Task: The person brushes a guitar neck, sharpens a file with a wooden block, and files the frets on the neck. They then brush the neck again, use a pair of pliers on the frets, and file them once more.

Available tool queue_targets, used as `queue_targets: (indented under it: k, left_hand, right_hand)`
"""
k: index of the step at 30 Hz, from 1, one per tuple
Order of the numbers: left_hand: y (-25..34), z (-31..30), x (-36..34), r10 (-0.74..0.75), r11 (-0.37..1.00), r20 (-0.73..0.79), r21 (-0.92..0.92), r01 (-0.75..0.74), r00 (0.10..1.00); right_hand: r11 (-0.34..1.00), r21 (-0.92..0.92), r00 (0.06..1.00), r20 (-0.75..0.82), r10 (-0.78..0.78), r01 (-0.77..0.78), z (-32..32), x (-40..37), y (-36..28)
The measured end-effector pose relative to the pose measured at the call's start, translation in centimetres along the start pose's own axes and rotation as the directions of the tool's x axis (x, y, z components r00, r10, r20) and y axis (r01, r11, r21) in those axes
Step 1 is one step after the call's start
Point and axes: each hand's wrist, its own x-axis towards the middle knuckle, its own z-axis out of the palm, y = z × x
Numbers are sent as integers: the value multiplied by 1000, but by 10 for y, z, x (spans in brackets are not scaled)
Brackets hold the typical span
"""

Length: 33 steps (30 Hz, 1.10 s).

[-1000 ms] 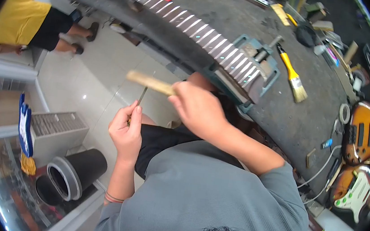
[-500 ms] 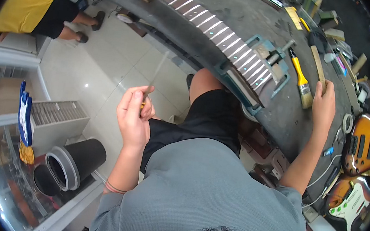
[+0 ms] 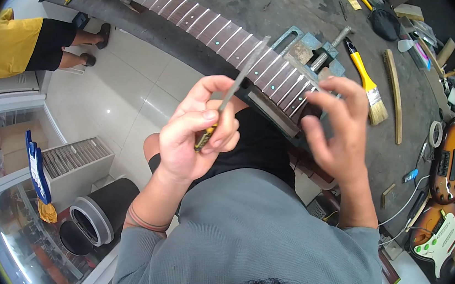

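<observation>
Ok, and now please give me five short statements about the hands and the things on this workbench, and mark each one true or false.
1. The left hand holds a slim tool. True.
2. The right hand grips a wooden stick. False: its fingers are spread, and the stick lies on the bench.
3. The yellow-handled brush lies between the vise and the stick. True.
4. Only one guitar is at the right. False: two show there, a guitar body without a white plate and a guitar body with one.
5. Light-coloured frets cross the dark fretboard. True.
</observation>
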Motion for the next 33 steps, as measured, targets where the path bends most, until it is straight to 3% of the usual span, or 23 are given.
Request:
queue_targets:
  k: [2,3,6,8,10,13,16,18,23,25,28,31,33]
  left_hand:
    - [-2,9,12,-8,994,-22,111,10,1000]
    - [-6,9,15,14,966,-59,258,2,998]
    - [-13,19,19,178,847,-184,529,-55,967]
    - [-11,7,19,165,967,-236,230,-110,958]
    - [-8,-3,20,130,991,-193,65,-120,972]
    - [-20,-13,22,215,949,-59,249,-194,975]
    - [-28,12,16,280,756,-136,642,-130,950]
    - [-33,6,17,340,498,23,844,-200,940]
    - [-33,10,23,362,198,220,931,-306,906]
    - [-26,12,19,273,277,202,920,-278,940]
    - [-29,17,13,101,740,-42,671,-46,994]
    - [-26,12,15,-57,921,-118,378,98,991]
    - [-22,9,16,-145,934,-77,317,162,986]
  right_hand:
    - [996,61,997,38,-64,62,14,-2,1]
    - [995,64,996,44,-74,71,19,-4,2]
    - [994,95,999,20,-51,49,33,-11,8]
    - [994,97,998,20,-56,54,33,-11,10]
    - [993,112,999,17,-38,36,33,-9,9]
    - [992,117,999,30,-42,39,34,-7,10]
    - [990,133,998,30,-51,47,34,-6,12]
    - [988,148,999,20,-47,43,34,-8,14]
    - [985,163,999,-4,-49,49,33,-5,14]
    - [980,197,1000,-17,-24,27,31,-5,15]
    - [942,335,993,-108,42,-3,36,-4,22]
    - [917,396,989,-109,99,-48,33,-3,24]
    - [902,419,983,-99,158,-103,30,-4,23]
